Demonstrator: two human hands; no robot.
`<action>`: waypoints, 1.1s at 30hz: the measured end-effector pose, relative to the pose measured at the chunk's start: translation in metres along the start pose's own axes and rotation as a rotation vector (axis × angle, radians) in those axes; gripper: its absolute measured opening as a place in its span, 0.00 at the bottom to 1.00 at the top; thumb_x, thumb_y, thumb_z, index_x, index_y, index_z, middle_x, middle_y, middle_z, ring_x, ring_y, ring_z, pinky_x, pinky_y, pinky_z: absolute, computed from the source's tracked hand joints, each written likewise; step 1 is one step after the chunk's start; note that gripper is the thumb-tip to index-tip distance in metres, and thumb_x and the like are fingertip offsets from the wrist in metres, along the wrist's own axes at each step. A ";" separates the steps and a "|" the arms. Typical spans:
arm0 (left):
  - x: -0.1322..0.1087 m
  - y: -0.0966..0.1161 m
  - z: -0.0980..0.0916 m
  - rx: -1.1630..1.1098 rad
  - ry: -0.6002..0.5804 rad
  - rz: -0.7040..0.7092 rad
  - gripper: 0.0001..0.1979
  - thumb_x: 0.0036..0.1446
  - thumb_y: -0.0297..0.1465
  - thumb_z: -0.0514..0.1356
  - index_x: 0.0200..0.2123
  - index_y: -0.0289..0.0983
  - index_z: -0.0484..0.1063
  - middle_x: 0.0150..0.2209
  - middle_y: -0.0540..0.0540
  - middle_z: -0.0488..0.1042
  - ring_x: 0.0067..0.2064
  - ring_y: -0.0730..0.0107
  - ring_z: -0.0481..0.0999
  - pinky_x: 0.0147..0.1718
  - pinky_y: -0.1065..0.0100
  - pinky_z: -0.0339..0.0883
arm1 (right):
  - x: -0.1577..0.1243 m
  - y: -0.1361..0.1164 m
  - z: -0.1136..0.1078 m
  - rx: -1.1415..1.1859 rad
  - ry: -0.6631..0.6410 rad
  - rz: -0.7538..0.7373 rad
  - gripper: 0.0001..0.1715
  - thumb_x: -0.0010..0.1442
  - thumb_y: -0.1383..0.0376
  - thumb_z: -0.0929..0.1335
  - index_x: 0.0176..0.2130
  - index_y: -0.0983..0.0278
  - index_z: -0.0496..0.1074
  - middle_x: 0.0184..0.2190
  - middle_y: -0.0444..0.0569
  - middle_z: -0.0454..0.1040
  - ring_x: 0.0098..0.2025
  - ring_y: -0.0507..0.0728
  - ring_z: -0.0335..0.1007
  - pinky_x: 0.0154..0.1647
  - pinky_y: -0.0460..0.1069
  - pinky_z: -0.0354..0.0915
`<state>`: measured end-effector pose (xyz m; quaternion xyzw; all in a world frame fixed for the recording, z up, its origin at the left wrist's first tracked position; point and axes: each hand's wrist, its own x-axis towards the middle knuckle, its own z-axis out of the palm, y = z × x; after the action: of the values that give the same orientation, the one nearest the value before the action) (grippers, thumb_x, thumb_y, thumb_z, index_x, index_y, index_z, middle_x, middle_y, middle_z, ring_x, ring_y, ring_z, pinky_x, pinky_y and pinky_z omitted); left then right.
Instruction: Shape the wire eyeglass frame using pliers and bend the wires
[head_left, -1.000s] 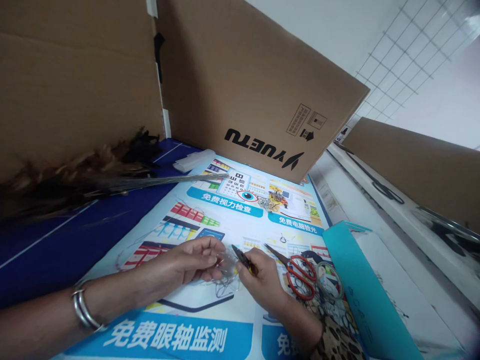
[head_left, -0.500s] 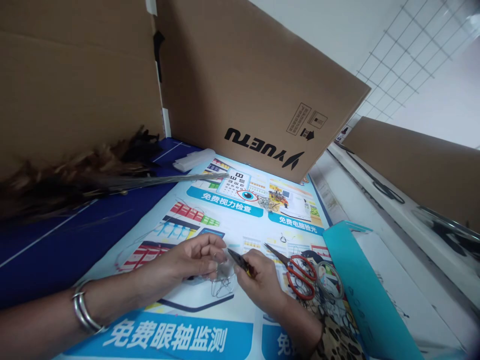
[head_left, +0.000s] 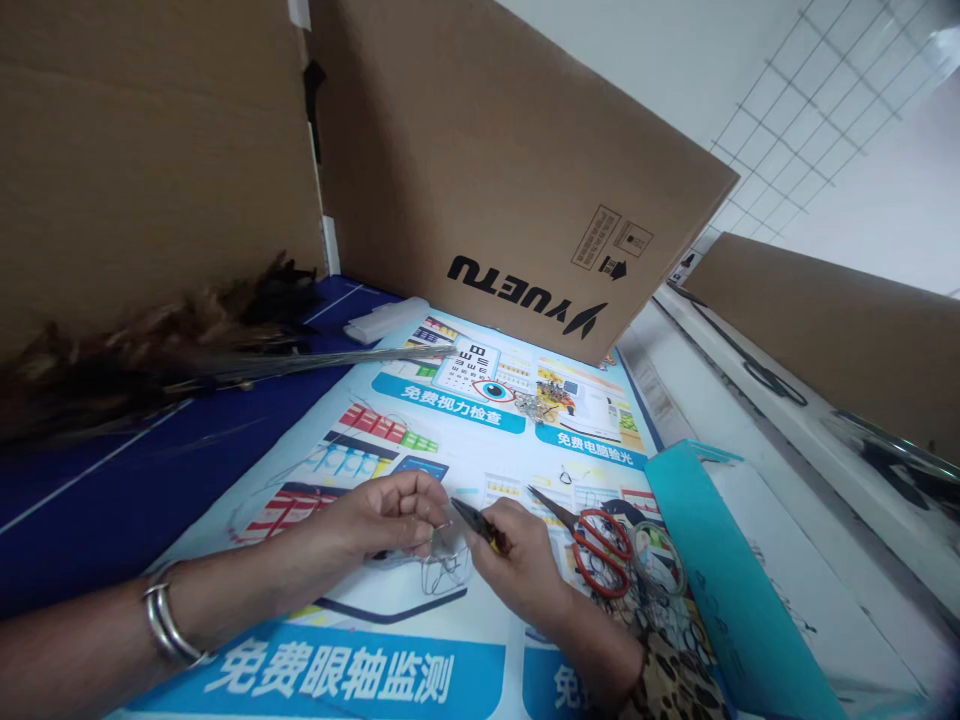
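Pliers point(head_left: 472, 520) sit in my right hand point(head_left: 517, 565), the fingers point(head_left: 504, 518) wrapped tight round the yellow-and-black handles and the dark tips pointing left, towards my other hand. My left hand point(head_left: 382, 515) is closed in a pinch on the top of a wire tangle point(head_left: 444, 572). The thin dark loops hang just below the pinch and rest on the poster point(head_left: 465, 430). The plier tips meet the wire right at my left fingertips, but I cannot tell whether they bite on it. The work sits low in the middle of the view, over the printed poster that covers the blue worktop point(head_left: 112, 500).

Silver bangles point(head_left: 166, 620) ring my left wrist, and a leopard-print cuff point(head_left: 675, 680) shows at my right. Red-handled scissors point(head_left: 592, 545) lie on the poster just right of my right hand, blades pointing up and left. Beyond them, a teal box point(head_left: 720, 580) lies along the poster's right edge. A feather duster point(head_left: 150, 345) rests on the worktop well to the left, its thin stem reaching onto the poster. A large cardboard box point(head_left: 487, 170) printed YUETU leans at the back, and a small white packet point(head_left: 386, 320) lies near its foot.
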<state>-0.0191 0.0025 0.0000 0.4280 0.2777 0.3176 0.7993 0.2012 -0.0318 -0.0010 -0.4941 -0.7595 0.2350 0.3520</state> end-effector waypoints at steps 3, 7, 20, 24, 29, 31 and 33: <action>0.000 0.000 -0.002 0.001 -0.007 -0.015 0.08 0.54 0.27 0.67 0.39 0.36 0.74 0.32 0.51 0.72 0.32 0.73 0.70 0.32 0.72 0.61 | 0.000 0.001 0.000 -0.020 0.002 -0.036 0.10 0.56 0.67 0.66 0.25 0.62 0.61 0.23 0.41 0.61 0.26 0.51 0.59 0.27 0.46 0.52; 0.002 0.001 -0.006 -0.056 0.020 -0.027 0.08 0.56 0.29 0.67 0.39 0.37 0.74 0.31 0.52 0.71 0.31 0.74 0.69 0.32 0.73 0.59 | 0.002 -0.002 -0.008 -0.076 -0.006 -0.047 0.11 0.57 0.67 0.66 0.24 0.62 0.62 0.22 0.42 0.62 0.27 0.51 0.61 0.28 0.46 0.53; 0.003 0.003 -0.009 0.043 0.031 0.030 0.09 0.55 0.30 0.67 0.38 0.37 0.72 0.30 0.52 0.71 0.29 0.74 0.67 0.28 0.72 0.54 | -0.001 0.001 -0.024 -0.491 -0.068 -0.266 0.04 0.58 0.70 0.65 0.31 0.63 0.70 0.30 0.50 0.73 0.34 0.57 0.68 0.34 0.49 0.63; 0.004 0.003 -0.009 0.117 0.049 0.080 0.09 0.55 0.32 0.67 0.38 0.37 0.72 0.30 0.52 0.70 0.29 0.74 0.66 0.28 0.71 0.55 | -0.001 0.001 -0.026 -0.527 -0.033 -0.294 0.05 0.59 0.70 0.65 0.32 0.64 0.70 0.30 0.50 0.72 0.33 0.57 0.67 0.33 0.49 0.62; 0.003 0.006 -0.005 0.172 0.057 0.096 0.08 0.55 0.32 0.67 0.37 0.37 0.72 0.31 0.52 0.71 0.29 0.74 0.68 0.30 0.70 0.58 | -0.001 0.005 -0.026 -0.547 -0.024 -0.304 0.04 0.59 0.70 0.65 0.33 0.64 0.70 0.31 0.50 0.73 0.34 0.57 0.67 0.33 0.49 0.63; 0.003 0.005 -0.005 0.193 0.062 0.110 0.09 0.55 0.33 0.67 0.37 0.38 0.72 0.33 0.52 0.71 0.30 0.74 0.69 0.31 0.70 0.59 | -0.002 0.007 -0.025 -0.542 -0.010 -0.298 0.03 0.59 0.70 0.66 0.34 0.64 0.71 0.31 0.50 0.73 0.34 0.56 0.67 0.33 0.48 0.63; 0.003 0.005 -0.006 0.219 0.068 0.116 0.09 0.54 0.33 0.67 0.37 0.38 0.72 0.34 0.52 0.72 0.31 0.73 0.69 0.31 0.70 0.60 | -0.003 0.008 -0.025 -0.544 -0.009 -0.292 0.03 0.59 0.70 0.66 0.34 0.64 0.71 0.31 0.50 0.73 0.34 0.56 0.67 0.33 0.48 0.62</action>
<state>-0.0230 0.0099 0.0004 0.5171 0.3123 0.3455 0.7181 0.2253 -0.0310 0.0086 -0.4546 -0.8591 -0.0276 0.2334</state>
